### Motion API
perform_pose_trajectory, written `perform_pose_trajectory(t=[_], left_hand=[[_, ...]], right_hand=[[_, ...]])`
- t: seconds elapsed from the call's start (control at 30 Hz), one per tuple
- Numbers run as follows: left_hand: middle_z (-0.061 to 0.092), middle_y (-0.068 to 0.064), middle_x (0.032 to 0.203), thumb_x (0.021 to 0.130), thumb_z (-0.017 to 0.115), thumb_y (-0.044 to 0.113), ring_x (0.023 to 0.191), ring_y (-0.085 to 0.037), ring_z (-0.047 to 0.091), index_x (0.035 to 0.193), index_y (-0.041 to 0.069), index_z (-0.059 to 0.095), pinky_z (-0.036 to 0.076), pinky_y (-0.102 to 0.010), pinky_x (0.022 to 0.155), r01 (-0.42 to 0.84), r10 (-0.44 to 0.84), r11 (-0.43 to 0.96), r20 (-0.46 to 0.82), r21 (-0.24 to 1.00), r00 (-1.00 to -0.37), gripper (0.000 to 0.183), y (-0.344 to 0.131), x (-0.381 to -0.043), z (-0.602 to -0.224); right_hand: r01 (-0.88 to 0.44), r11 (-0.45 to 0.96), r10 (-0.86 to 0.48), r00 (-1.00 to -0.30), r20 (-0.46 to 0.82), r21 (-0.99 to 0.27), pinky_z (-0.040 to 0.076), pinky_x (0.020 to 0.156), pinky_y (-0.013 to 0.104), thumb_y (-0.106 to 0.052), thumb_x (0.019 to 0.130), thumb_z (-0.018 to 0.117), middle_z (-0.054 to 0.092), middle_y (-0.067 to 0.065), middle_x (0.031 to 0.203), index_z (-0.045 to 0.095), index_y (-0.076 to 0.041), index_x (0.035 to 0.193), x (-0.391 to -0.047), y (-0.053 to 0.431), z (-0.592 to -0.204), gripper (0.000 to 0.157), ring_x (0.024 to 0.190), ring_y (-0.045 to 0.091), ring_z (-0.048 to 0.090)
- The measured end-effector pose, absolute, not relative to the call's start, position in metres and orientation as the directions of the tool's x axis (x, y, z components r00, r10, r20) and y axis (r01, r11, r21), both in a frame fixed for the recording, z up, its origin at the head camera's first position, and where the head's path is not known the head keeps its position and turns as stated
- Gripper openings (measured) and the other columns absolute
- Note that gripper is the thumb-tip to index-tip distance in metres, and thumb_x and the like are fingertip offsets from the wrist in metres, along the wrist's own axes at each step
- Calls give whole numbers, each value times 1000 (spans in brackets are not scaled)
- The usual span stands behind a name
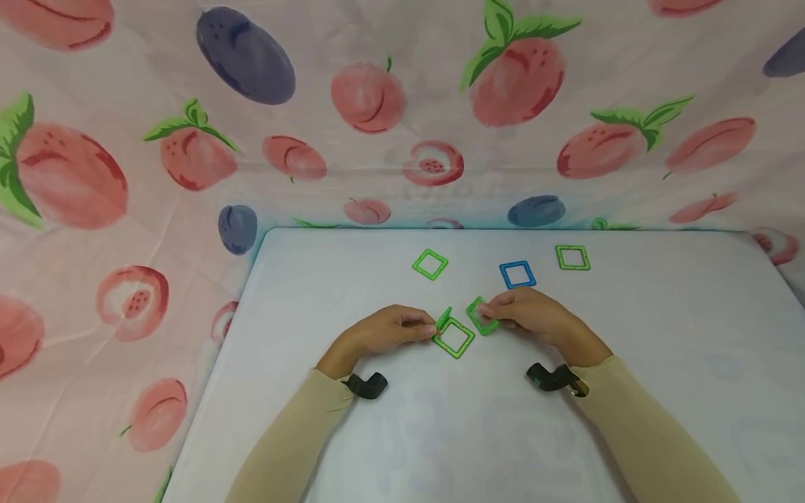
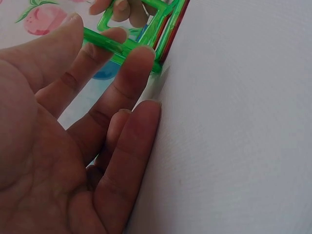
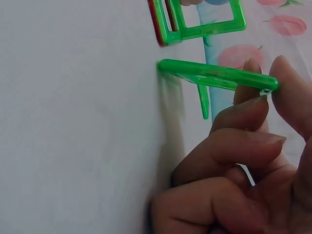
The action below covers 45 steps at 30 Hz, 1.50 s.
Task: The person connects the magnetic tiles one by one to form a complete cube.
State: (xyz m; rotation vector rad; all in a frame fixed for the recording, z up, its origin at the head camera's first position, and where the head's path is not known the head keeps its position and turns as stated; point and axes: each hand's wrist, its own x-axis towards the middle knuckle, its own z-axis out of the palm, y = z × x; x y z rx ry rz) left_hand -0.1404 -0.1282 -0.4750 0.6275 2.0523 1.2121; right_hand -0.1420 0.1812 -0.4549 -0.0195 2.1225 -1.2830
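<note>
L hand [image 1: 396, 327] pinches near-upright green plastic sq. frame [image 1: 444, 319] at edge of flat green plastic sq. frame [image 1: 466, 347] on tbl. [image 1: 440, 433] R hand [image 1: 531, 313] pinches tilted green plastic sq. frame [image 1: 475, 322] nearby; hands angled inward.

We can read no text, label, brand or number here. Faint marks [image 1: 434, 412] on the desk [image 1: 478, 461] are illegible to us.

pink fruit-print cloth [image 1: 390, 35] behind and left | white tabletop [image 1: 440, 433] | soft light
</note>
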Motion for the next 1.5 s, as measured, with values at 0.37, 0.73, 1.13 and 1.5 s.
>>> perform_pose_trajectory(t=[0.37,0.73,1.13,1.5], left_hand=[[71,4,105,103,62,37,98,-11,59,113,19,75,47,-29,92,59,678,460,-308,886,-667,24,-127,-140,-474],[70,6,103,103,62,39,98,-12,59,113,20,75,47,-30,92,78,679,471,-305,879,-668,25,-127,-142,-473],[69,3,100,103,60,39,96,-11,58,109,19,75,46,-29,89,100,685,470,-291,877,-668,26,-128,-142,-475],[68,4,100,104,60,39,95,-11,57,110,20,74,46,-29,88,89,685,471,-300,877,-664,24,-128,-143,-477]], right_hand=[[357,426,-434,-725,-534,-831,24,47,25,-42,98,69,38,-4,56,77,-3,99,-158,163,-465,40,47,11,28],[299,476,-439,-734,-518,-827,28,49,28,-49,94,71,39,-4,49,79,-5,88,-160,158,-470,45,45,13,34],[284,438,-502,-710,-494,-853,28,49,27,-38,98,70,38,-5,51,78,-2,101,-158,164,-474,37,45,11,29],[301,368,-541,-700,-465,-880,29,50,24,-26,96,73,45,-7,57,76,4,107,-156,167,-472,32,50,9,34]])
